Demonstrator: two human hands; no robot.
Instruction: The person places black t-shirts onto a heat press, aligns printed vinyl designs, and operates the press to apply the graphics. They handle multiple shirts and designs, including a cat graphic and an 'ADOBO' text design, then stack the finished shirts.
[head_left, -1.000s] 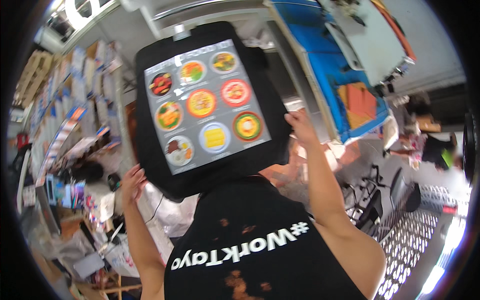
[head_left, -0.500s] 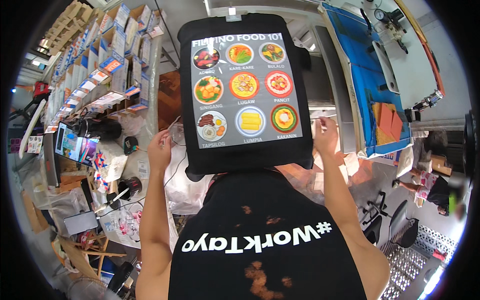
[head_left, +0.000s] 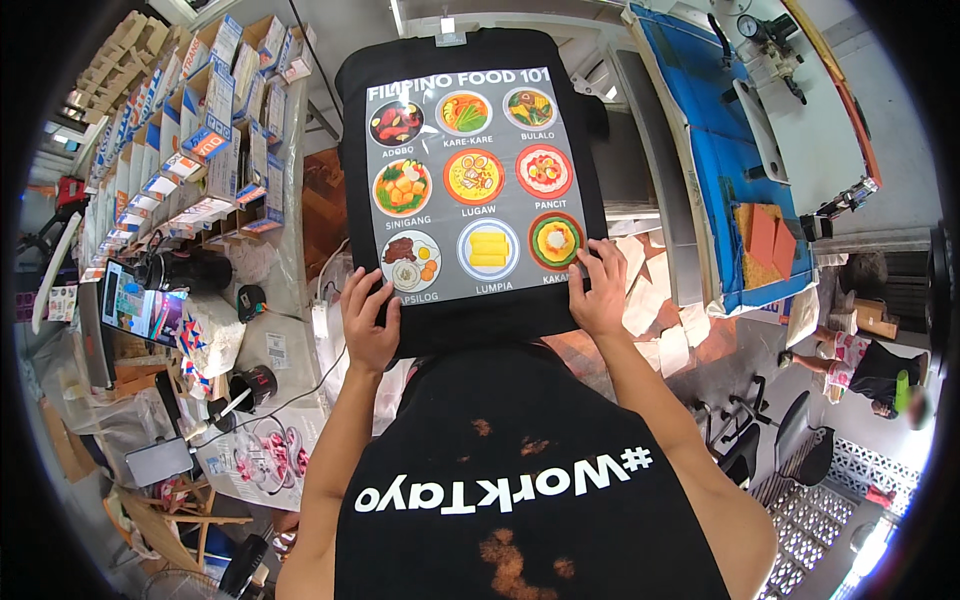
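In front of me a black T-shirt (head_left: 500, 318) lies stretched flat over a board. A grey print sheet (head_left: 455, 215) with rows of round food pictures covers most of its front, with shiny glare near the upper left. My left hand (head_left: 370, 312) rests on the lower left of the shirt, fingers spread, tips at the sheet's lower left corner. At the lower right my right hand (head_left: 598, 285) lies on the shirt, fingers apart, tips at the sheet's right edge. Neither hand grips anything I can see.
Many upright cardboard boxes (head_left: 205, 130) stand at the left, above a monitor (head_left: 140, 300) and a black mug (head_left: 258, 382). A machine with a blue top (head_left: 705, 150) runs along the right. Behind it are an office chair (head_left: 800, 440) and another person (head_left: 865, 375).
Both hands have moved inward from beside the shirt onto its lower corners, and their fingers have spread. The shirt sits slightly further left in view.
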